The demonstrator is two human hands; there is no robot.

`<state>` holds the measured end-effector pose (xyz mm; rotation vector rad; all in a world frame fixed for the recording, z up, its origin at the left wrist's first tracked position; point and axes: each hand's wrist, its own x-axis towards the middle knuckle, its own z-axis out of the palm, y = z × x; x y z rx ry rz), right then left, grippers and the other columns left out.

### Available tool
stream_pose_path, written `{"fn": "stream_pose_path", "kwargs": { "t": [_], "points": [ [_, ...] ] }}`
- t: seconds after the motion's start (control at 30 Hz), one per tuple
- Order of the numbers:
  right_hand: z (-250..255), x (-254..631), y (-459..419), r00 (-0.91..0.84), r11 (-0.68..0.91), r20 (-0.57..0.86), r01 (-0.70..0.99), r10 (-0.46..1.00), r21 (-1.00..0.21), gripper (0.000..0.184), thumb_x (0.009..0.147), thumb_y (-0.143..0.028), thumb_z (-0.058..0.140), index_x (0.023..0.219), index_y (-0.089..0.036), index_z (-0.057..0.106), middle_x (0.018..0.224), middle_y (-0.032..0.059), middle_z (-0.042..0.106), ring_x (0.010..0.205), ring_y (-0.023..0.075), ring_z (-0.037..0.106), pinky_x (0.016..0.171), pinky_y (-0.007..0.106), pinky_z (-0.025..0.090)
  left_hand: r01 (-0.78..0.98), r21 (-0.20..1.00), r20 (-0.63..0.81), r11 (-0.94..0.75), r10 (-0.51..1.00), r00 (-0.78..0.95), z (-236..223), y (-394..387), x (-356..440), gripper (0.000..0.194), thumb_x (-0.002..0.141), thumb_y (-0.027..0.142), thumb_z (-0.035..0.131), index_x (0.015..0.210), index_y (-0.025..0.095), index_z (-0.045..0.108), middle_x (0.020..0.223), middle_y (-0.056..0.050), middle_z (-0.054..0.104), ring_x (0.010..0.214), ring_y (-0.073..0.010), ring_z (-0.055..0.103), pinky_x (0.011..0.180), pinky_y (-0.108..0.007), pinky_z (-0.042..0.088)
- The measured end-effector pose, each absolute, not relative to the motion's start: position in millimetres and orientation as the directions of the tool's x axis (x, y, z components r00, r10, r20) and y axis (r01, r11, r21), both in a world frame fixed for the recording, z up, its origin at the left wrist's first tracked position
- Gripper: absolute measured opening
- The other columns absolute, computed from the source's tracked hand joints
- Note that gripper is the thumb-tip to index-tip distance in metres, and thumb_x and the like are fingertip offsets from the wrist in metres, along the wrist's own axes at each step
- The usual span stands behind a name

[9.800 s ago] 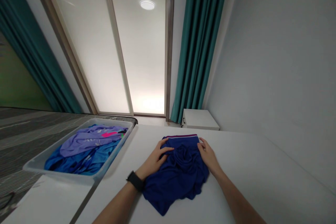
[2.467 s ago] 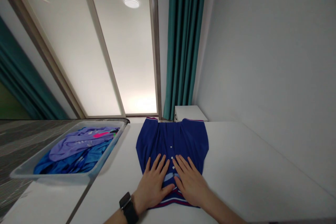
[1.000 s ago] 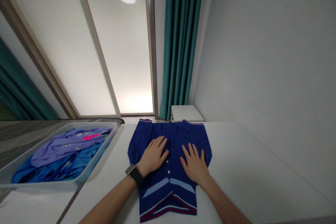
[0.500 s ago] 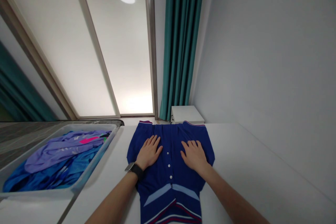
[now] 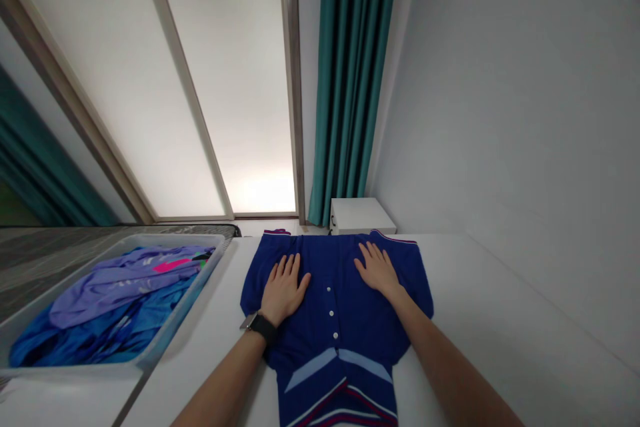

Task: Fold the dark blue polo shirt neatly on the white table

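Note:
A navy blue buttoned shirt (image 5: 320,320) lies spread over the white table. It has small white buttons down the middle, light blue slanted bands lower down and red-and-white striped trim near me. My left hand (image 5: 284,290) rests flat on its left half, fingers stretched out and thumb apart; a dark-banded watch (image 5: 260,325) is on that wrist. On the shirt's upper right half lies my right hand (image 5: 376,268), palm down with fingers spread. Neither hand grips the fabric. The shirt's nearest end is cut off by the bottom of the view.
To the left stands a translucent plastic bin (image 5: 200,280) with purple and blue clothes (image 5: 120,293) inside. A small white cabinet (image 5: 363,215) stands beyond the table's (image 5: 465,320) far edge, below a teal curtain (image 5: 350,80). A grey wall (image 5: 525,113) borders the right side.
My right hand has slid outward to the right and away from me, its fingers now straighter. The shirt's right side has spread wider and its creases have flattened. My left hand stays nearly in place.

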<state>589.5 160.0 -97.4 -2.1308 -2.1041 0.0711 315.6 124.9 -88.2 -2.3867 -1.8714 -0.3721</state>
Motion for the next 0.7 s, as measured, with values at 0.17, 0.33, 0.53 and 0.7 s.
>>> {"fn": "stream_pose_path", "kwargs": {
  "t": [0.17, 0.33, 0.53, 0.7],
  "points": [
    [-101, 627, 150, 0.176, -0.172, 0.068, 0.983, 0.982, -0.068, 0.064, 0.098, -0.047, 0.027, 0.151, -0.011, 0.030, 0.156, 0.0174, 0.030, 0.145, 0.0271, 0.023, 0.117, 0.043, 0.013, 0.979, 0.062, 0.252, -0.193, 0.952, 0.171, -92, 127, 314, 0.063, 0.096, 0.051, 0.030, 0.147, 0.016, 0.039, 0.151, -0.011, 0.042, 0.143, -0.0308, 0.029, 0.115, -0.047, 0.025],
    [-104, 622, 142, 0.174, -0.170, 0.108, 0.984, 0.979, -0.047, 0.063, 0.097, -0.047, 0.028, 0.151, -0.014, 0.031, 0.153, 0.0176, 0.034, 0.143, 0.0301, 0.026, 0.115, 0.046, 0.015, 0.989, 0.011, 0.262, -0.145, 0.955, 0.137, -95, 117, 311, 0.067, 0.095, 0.053, 0.031, 0.148, 0.012, 0.036, 0.150, -0.016, 0.042, 0.142, -0.0363, 0.029, 0.113, -0.050, 0.024],
    [-103, 617, 136, 0.128, -0.123, 0.128, 0.991, 0.983, -0.046, 0.062, 0.098, -0.047, 0.028, 0.150, -0.014, 0.033, 0.153, 0.0171, 0.036, 0.143, 0.0301, 0.028, 0.115, 0.045, 0.015, 0.992, 0.000, 0.237, -0.123, 0.964, 0.119, -84, 113, 295, 0.062, 0.096, 0.052, 0.029, 0.146, 0.016, 0.039, 0.147, -0.015, 0.046, 0.139, -0.0333, 0.036, 0.110, -0.055, 0.028],
    [-104, 618, 136, 0.096, -0.091, 0.142, 0.995, 0.985, -0.040, 0.060, 0.097, -0.046, 0.030, 0.147, -0.013, 0.040, 0.152, 0.0184, 0.037, 0.142, 0.0315, 0.029, 0.115, 0.046, 0.015, 0.925, 0.020, 0.269, -0.380, 0.893, 0.361, -68, 139, 282, 0.054, 0.099, 0.041, 0.030, 0.144, 0.014, 0.042, 0.146, -0.012, 0.049, 0.137, -0.0234, 0.040, 0.118, -0.042, 0.021]
  ]
}}
